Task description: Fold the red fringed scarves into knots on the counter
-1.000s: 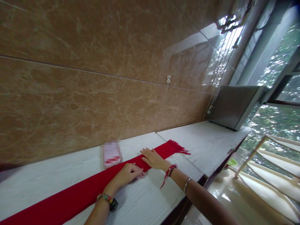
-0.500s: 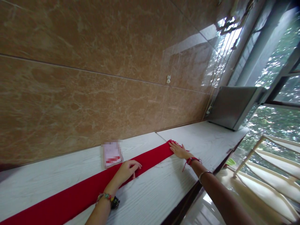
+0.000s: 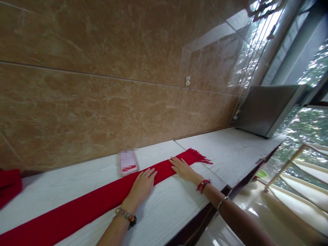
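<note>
The red scarf (image 3: 84,208) runs flat and slantwise along the white counter (image 3: 159,218), from the lower left edge of the view to its fringe (image 3: 202,158) at the far right end. Half a second ago the right hand (image 3: 183,169) covered that end; now it has come back along the cloth, and the fringe lies bare, its strands fanned a little unevenly. The left hand (image 3: 142,188) has changed too: its fingers were bent in a loose curl, and now they are stretched out on the cloth. I take this to mean that the far stretch is already fairly smooth, with both palms now working on the middle part.

Neither hand grips anything. Both are spread out, palm down, fingers lengthened and slightly parted, resting on the scarf well apart from each other, the right nearer the fringe. The left wrist carries a beaded bracelet (image 3: 125,214); the right arm has a red cord bracelet (image 3: 203,185) and a silver bangle (image 3: 222,203).

Just beyond the left hand, at the scarf's wall-side edge, lies a flat pale pink object (image 3: 128,162) (blurred out, so I cannot say what it is, nor whether it touches the cloth). At the left edge, by the brown tiled wall (image 3: 89,112), more red cloth (image 3: 10,184) has come into view; whether it belongs to the same scarf I cannot tell. Farther off, a grey boxy object (image 3: 269,109) stands at the counter's end.
</note>
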### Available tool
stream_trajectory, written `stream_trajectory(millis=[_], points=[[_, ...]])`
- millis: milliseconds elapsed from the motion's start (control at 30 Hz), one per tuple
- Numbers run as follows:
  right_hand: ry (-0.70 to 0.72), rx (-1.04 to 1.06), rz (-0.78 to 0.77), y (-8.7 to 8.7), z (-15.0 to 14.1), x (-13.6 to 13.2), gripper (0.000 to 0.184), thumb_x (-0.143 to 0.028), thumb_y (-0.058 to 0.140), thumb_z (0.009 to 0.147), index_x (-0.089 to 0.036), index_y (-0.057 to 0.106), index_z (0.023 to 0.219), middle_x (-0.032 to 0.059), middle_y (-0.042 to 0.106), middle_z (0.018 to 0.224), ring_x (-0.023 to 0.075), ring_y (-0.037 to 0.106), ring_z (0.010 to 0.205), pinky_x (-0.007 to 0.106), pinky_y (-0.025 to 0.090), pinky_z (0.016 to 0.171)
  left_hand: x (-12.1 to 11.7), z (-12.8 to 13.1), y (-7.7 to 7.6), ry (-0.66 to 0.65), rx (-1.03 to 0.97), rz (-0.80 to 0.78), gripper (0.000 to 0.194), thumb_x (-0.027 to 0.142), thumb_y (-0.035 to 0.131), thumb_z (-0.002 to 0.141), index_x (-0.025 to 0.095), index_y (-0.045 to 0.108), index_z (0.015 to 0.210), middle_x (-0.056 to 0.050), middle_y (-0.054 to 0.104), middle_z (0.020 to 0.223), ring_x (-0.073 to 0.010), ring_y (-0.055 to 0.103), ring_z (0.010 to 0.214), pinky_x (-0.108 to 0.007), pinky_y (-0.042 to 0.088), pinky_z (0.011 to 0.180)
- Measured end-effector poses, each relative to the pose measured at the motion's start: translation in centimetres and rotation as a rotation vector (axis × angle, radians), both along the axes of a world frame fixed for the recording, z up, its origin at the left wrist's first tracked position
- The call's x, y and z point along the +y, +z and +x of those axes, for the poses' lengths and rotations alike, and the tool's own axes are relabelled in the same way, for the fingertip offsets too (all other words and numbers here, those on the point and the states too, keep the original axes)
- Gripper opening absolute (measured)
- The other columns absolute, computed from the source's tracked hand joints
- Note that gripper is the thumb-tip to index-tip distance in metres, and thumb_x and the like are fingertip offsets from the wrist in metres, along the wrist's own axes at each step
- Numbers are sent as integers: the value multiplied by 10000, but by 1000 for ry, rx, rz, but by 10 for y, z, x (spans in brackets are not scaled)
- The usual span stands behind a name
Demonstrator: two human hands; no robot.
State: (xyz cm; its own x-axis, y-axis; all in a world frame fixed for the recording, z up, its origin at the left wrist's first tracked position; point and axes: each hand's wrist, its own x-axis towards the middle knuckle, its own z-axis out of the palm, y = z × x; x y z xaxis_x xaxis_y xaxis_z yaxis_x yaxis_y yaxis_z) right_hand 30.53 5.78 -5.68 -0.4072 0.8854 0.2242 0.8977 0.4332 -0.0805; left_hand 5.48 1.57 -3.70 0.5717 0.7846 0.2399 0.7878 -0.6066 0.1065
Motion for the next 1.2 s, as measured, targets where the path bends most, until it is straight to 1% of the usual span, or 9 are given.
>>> stream_trajectory(millis=[167,300,400,533,633,767,867,1000,1200], points=[[-31,11,23,-8,8,-3,481,-396,212,906,-202,305,1335,81,314,1381,210,242,1273,461,217,1011,-44,-42,3,106,128,-88,495,448,297,870,245,307,1322,-38,307,1388,-244,245,1280,-490,243,1010],[-50,22,88,-4,-4,-9,461,-348,244,900,-159,367,1302,115,347,1359,234,240,1272,488,199,1009,-77,-81,6,136,138,-116,528,490,266,866,239,286,1330,-51,297,1389,-234,236,1284,-484,230,1018],[2,56,167,9,-46,-21,450,-331,292,888,-131,402,1275,133,322,1368,247,190,1287,494,170,1017,-86,-94,11,94,108,-128,501,466,290,867,240,326,1312,-42,328,1378,-215,264,1274,-455,240,1026],[256,63,153,26,-121,-42,464,-370,318,885,-177,353,1305,94,293,1390,228,180,1291,473,196,1017,-83,-97,22,88,48,-107,418,359,279,889,197,444,1238,-52,455,1300,-171,391,1200,-372,304,1010],[332,43,102,27,-156,-51,491,-397,317,886,-181,314,1327,94,281,1396,229,197,1286,468,228,1005,-81,-103,24,266,10,-23,408,300,255,897,177,445,1236,-74,446,1305,-170,401,1190,-377,306,1005],[312,22,81,16,-162,-55,453,-370,277,904,-182,354,1309,97,341,1365,221,260,1262,464,210,1013,-83,-119,16,640,54,-59,467,394,297,873,220,348,1304,-87,283,1399,-289,244,1274,-582,245,966],[306,26,102,11,-159,-55,442,-355,273,906,-188,365,1305,83,357,1358,218,280,1254,455,218,1014,-88,-129,12,699,84,-152,461,406,278,868,300,300,1317,-37,201,1428,-322,163,1293,-659,193,929],[309,16,117,11,-160,-55,434,-346,284,902,-203,370,1302,74,361,1355,215,295,1248,456,239,1005,-100,-148,13,752,81,-243,457,395,236,871,351,239,1326,7,161,1437,-320,123,1300,-649,173,938],[314,28,137,8,-159,-55,421,-314,302,896,-198,390,1291,71,389,1338,219,315,1237,457,259,999,-132,-210,11,951,110,-266,496,443,239,856,351,189,1340,15,118,1449,-335,100,1301,-628,152,956]])
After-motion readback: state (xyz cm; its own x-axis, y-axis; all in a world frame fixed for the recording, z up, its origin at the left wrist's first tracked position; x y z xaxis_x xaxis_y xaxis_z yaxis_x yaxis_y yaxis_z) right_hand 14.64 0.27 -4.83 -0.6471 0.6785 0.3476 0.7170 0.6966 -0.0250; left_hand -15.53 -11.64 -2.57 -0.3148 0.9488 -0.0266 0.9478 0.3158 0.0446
